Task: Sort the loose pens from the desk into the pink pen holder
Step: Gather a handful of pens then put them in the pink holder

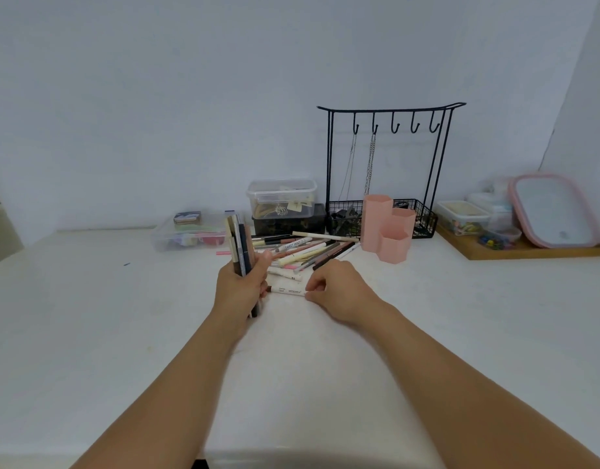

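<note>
From the head camera, the left hand (241, 286) is wrapped around a bundle of pens (239, 243), holding them nearly upright with their tops well above the fingers and their lower ends poking out below the palm, just over the white desk (88, 316). The right hand (332, 290) rests on the desk beside it, fingers curled, with thumb and forefinger pinching the end of a white pen (286, 290) that lies flat between the two hands; the wide lens softens the fingertips, so the pinch looks closed but is not sharp.

Just behind the hands lies a loose heap of pens (302, 250), crossing one another, most of them white, beige or dark. To the right of the heap, and apart from it, stands the pink pen holder (386, 223), made of three six-sided cups of different heights joined together; no pens stick out of it.

Behind the holder is a black wire rack (386, 164) with hooks and two hanging chains. Left of the rack, a clear lidded box (281, 198) sits on a dark box. Farther left is a flat clear case (190, 233). At the right, a wooden tray (528, 250) carries small containers and a pink-rimmed lid.
</note>
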{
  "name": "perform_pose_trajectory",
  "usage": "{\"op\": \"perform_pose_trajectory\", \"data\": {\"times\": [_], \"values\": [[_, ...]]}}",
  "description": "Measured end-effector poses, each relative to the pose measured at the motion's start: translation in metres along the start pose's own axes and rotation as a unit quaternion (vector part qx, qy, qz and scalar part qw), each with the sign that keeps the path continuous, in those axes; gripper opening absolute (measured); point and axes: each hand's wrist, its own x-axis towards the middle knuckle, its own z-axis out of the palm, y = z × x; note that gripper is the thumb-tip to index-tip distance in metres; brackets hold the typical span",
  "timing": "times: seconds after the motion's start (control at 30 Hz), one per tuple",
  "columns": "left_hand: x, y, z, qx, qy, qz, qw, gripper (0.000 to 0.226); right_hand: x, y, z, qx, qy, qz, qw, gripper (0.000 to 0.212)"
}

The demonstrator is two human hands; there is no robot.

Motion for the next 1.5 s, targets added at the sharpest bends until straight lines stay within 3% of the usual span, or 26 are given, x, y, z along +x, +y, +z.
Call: {"op": "perform_pose_trajectory", "data": {"times": [0.1,0.17,0.2,0.3,0.37,0.43,0.63,0.77,0.83,1.07,1.23,1.5], "values": [[0.001,0.001,0.000,0.001,0.002,-0.017,1.000,0.034,0.003,0.001,-0.001,-0.004,-0.001,0.018,1.000,0.010],[0.000,0.001,0.001,0.004,0.002,-0.019,1.000,0.037,0.003,0.000,-0.003,0.089,0.011,0.044,0.995,0.014],[0.000,0.002,0.001,0.000,0.000,-0.016,1.000,0.038,0.002,-0.002,-0.004,0.196,0.012,0.061,0.979,0.014],[-0.002,0.003,0.001,-0.019,-0.001,-0.006,1.000,0.037,-0.002,-0.014,-0.003,0.495,-0.015,0.080,0.865,0.009],[-0.002,0.003,0.000,-0.029,0.003,0.000,1.000,0.036,-0.003,-0.021,0.004,0.565,-0.027,0.077,0.821,0.016],[-0.003,0.004,-0.002,-0.041,0.007,0.002,0.999,0.034,-0.004,-0.026,0.014,0.585,-0.039,0.070,0.807,0.018],[-0.011,0.011,0.001,-0.049,-0.012,0.003,0.999,0.023,-0.003,-0.030,0.036,0.494,-0.062,0.014,0.867,0.009],[-0.011,0.007,0.002,-0.004,-0.006,0.020,1.000,0.028,-0.001,-0.027,0.039,0.327,-0.020,-0.026,0.944,0.006],[-0.010,0.006,0.002,0.033,0.008,0.025,0.999,0.033,0.001,-0.024,0.041,0.255,0.016,-0.047,0.966,0.010],[-0.010,0.009,0.003,0.058,0.052,0.020,0.997,0.042,0.008,-0.003,0.031,0.073,0.127,-0.020,0.989,0.020],[-0.010,0.008,0.001,0.046,0.060,0.010,0.997,0.042,0.012,0.010,0.028,0.018,0.050,-0.005,0.999,0.020],[-0.007,0.007,0.003,0.033,0.044,0.005,0.998,0.039,0.009,0.001,0.021,-0.004,0.059,-0.002,0.998,0.010]]}}
